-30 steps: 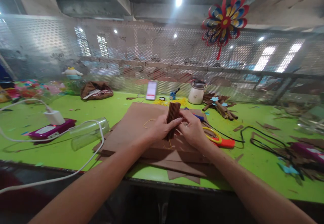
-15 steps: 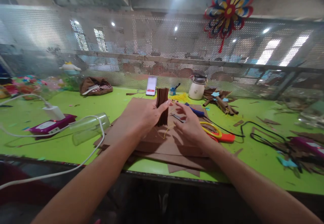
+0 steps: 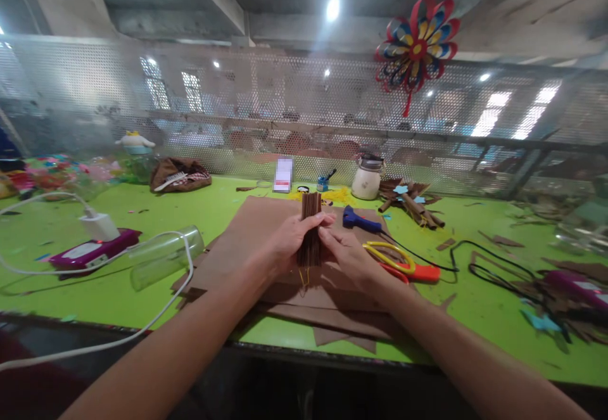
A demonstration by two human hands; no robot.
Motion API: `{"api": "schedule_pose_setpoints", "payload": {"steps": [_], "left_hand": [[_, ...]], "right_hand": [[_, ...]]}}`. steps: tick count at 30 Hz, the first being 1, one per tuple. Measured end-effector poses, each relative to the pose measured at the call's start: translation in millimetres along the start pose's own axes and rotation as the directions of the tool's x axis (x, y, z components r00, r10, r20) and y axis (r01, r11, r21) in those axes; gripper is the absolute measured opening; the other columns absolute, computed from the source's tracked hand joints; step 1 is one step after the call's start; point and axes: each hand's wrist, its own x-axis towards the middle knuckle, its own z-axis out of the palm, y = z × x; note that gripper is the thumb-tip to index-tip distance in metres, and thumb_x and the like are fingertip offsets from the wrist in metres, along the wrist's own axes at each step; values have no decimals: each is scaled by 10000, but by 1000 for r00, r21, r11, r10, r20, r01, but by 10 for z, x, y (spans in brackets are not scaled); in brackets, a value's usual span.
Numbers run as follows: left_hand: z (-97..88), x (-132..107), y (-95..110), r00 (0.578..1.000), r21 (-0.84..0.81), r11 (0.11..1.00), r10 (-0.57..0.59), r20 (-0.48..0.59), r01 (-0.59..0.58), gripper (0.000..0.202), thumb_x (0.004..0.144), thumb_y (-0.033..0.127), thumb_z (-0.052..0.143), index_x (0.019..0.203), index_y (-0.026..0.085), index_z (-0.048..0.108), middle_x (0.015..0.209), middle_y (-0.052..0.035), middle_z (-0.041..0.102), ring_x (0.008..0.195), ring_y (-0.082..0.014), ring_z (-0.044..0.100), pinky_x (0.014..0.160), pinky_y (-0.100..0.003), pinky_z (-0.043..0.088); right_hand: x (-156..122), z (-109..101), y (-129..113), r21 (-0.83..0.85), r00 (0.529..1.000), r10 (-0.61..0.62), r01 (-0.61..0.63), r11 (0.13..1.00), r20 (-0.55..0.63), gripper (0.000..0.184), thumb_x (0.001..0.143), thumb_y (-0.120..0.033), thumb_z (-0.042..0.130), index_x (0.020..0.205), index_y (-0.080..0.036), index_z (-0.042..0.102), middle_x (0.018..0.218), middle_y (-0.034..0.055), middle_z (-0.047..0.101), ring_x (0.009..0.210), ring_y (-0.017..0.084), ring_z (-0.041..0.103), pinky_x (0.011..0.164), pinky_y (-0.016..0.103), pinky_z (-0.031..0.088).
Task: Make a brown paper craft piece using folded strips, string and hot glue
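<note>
Bundle of brown strips (image 3: 310, 250) held upright, just over the stacked brown sheets (image 3: 251, 233). It is grasped by the left hand (image 3: 286, 241), the thumb laid across its face. Fingertips of the right hand (image 3: 350, 254) are set at the bundle's right side; whether anything is pinched in that grip cannot be told. A yellow strand (image 3: 304, 279) hangs below the bundle.

Risks, as judged: strips could be fanned or shed if thumb pressure were eased, since no full binding can be made out. The strand could be snagged by the right fingers. The scissors (image 3: 422, 273) could be knocked, or the black cord (image 3: 430, 260) caught, if the right arm were swung outward.

Edges and room: the front edge of the counter (image 3: 228, 208) is crossed by both forearms. The right side is hemmed in by the scissors and the blue tool (image 3: 363, 221). More room is offered over the sheets' left half, bounded further out by the glass tumbler (image 3: 164, 260), lying on its side.
</note>
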Motion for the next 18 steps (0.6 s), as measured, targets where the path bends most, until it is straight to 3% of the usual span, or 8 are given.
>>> {"api": "schedule_pose_setpoints", "payload": {"steps": [6,11,15,18], "left_hand": [[-74,45,-35,998,-22,997,70,-8,-70,285,768,390,552,908,148,604,1017,-103,637,582,-139,598,451,-277,489],[-60,48,-58,990,-25,993,117,-80,-119,254,760,385,545,828,147,605,1028,-88,630,618,-131,614,474,-245,483],[-40,31,-94,995,52,996,81,-66,-78,329,761,445,504,817,137,608,731,-52,636,485,-138,564,395,-253,437],[-24,39,-120,989,107,991,92,-116,-80,330,754,440,486,705,129,586,568,-28,588,427,-132,520,384,-236,400]], "right_hand": [[-47,127,-14,152,998,62,-61,986,-1,251,742,-406,606,771,-157,596,678,-5,569,583,108,506,576,251,435],[-86,185,-15,344,980,171,-196,918,103,205,719,-320,640,838,-161,589,732,4,600,587,106,543,583,261,455],[-99,193,2,364,983,159,-182,913,92,183,723,-309,642,804,-153,591,739,11,615,590,102,551,583,253,459],[-97,202,6,340,984,153,-174,924,86,195,727,-332,637,794,-152,604,711,10,609,605,112,561,572,244,455]]}}
